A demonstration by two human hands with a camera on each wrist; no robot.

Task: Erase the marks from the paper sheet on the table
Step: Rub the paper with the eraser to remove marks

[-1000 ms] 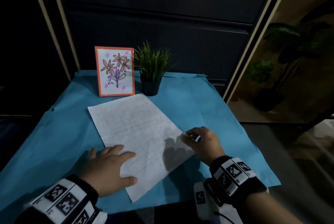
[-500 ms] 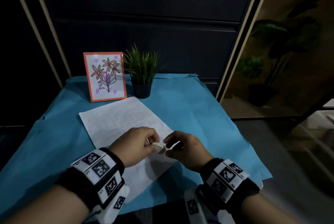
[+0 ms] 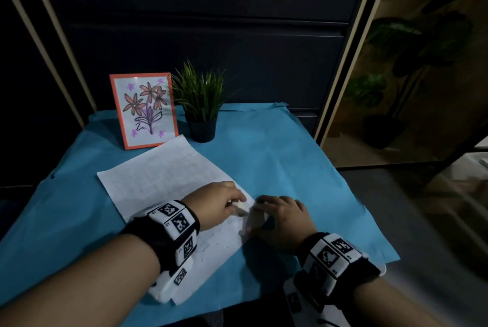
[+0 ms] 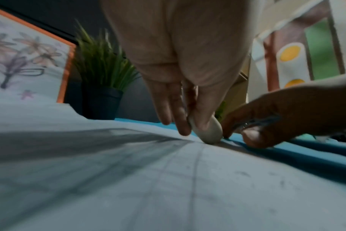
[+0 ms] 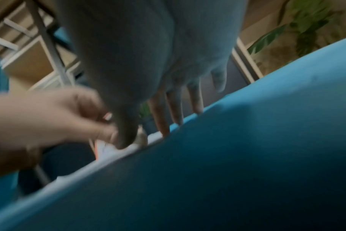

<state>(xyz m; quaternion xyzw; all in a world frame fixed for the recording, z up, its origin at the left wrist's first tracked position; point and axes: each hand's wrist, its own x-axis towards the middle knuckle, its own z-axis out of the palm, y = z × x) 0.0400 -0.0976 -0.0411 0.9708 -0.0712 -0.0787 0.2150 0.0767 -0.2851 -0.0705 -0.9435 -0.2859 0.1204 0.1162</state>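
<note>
Left hand (image 3: 220, 204) pinches white eraser (image 4: 206, 132) — tip touching paper sheet (image 3: 163, 181) near its right edge. Right hand (image 3: 284, 217) just beside, fingers spread flat, pressing sheet edge onto blue bench (image 3: 290, 157) cover. Faint pencil marks (image 3: 211, 246) on near part of sheet. Farther back — orange-framed flower drawing (image 3: 144, 110), potted plant (image 3: 200, 107) beside it.

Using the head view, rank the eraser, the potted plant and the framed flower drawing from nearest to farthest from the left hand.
1. eraser: pinched in the left hand, its tip on the paper sheet.
2. potted plant: at the table's far edge, right of the drawing.
3. framed flower drawing: far left; nearly as far as the plant, so a close call.
</note>
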